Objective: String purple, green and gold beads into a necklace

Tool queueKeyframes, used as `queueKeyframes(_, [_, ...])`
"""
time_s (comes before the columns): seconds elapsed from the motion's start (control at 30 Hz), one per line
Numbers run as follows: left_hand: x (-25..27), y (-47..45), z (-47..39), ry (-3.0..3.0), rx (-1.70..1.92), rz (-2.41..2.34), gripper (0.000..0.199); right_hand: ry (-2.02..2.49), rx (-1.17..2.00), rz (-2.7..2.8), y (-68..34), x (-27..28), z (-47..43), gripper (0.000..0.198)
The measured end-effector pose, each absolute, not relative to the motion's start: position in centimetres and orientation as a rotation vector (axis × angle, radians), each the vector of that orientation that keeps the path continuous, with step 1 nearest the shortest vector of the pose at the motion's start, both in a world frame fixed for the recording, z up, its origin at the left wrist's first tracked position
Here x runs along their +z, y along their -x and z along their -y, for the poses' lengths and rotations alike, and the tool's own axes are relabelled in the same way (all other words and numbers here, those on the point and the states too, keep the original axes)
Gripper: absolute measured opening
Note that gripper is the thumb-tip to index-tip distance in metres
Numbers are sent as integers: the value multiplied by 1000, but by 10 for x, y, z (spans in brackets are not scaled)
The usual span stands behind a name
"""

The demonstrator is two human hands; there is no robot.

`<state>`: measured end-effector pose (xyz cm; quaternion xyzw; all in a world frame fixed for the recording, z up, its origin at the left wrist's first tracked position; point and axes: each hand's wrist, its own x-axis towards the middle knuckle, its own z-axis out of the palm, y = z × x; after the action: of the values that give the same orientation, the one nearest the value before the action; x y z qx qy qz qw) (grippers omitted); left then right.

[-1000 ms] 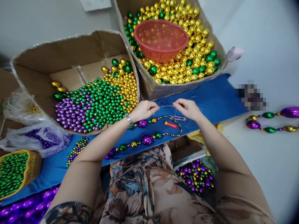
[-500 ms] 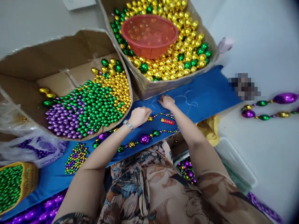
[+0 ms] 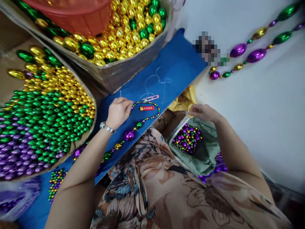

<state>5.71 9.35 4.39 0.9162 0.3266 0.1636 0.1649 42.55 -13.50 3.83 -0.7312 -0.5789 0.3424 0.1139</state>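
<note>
Head view, and the bead strand (image 3: 129, 135) runs across the centre, a loop of small beads at its upper end and the bigger ones trailing down towards the lower left. Left hand (image 3: 119, 111) is right at that loop, fingers bunched together; whether they pinch bead or cord, I can't tell. Right hand (image 3: 203, 112), well apart at centre right, has its fingertips curled at the yellow material (image 3: 183, 100); the grip is too indistinct to call.

Watch that loose white thread (image 3: 152, 77)! Its curls lie by the pink clip (image 3: 153, 98), so a careless sleeve could snag or knot them. The strand runs close to the table edge, and a tug on its heavy beads might drag it over.

Beneath everything, blue cloth (image 3: 177, 57), slanting from lower left to upper right. Cardboard box (image 3: 133, 73) at upper left, gold and green beads piled inside, red basket (image 3: 78, 22) on top. Pale wall (image 3: 269, 105) fills the right, another beaded string (image 3: 256, 56) showing at upper right, and a green bag (image 3: 206, 149) of beads sits below the right hand.
</note>
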Motion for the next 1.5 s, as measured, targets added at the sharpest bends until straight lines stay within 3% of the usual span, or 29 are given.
queueKeyframes(0.1, [42, -64, -90, -2589, 493, -907, 35, 2322, 927, 1670, -421, 14, 152, 35])
queueKeyframes(0.23, [41, -69, -82, -2582, 535, -857, 34, 2277, 472, 1747, -372, 15, 111, 36])
queueKeyframes(0.37, [41, -70, -77, -2622, 558, -837, 33, 2037, 510, 1917, -326, 27, 57, 37])
queueKeyframes(0.57, [38, -67, -85, -2676, 513, -935, 30, 2520, 168, 2129, -345, 6, 21, 41])
queueKeyframes(0.83, [34, -56, -80, -2682, 333, -1090, 44, 1892, -60, 2926, -358, -2, 12, 40])
queueKeyframes(1.2, [34, -14, -54, -2447, 752, -1264, 32, 1760, -195, 2991, -367, 1, 4, 37])
queueKeyframes(1.5, [20, -14, -43, -2437, 635, -1145, 30, 1706, -173, 3076, -370, -5, 8, 29])
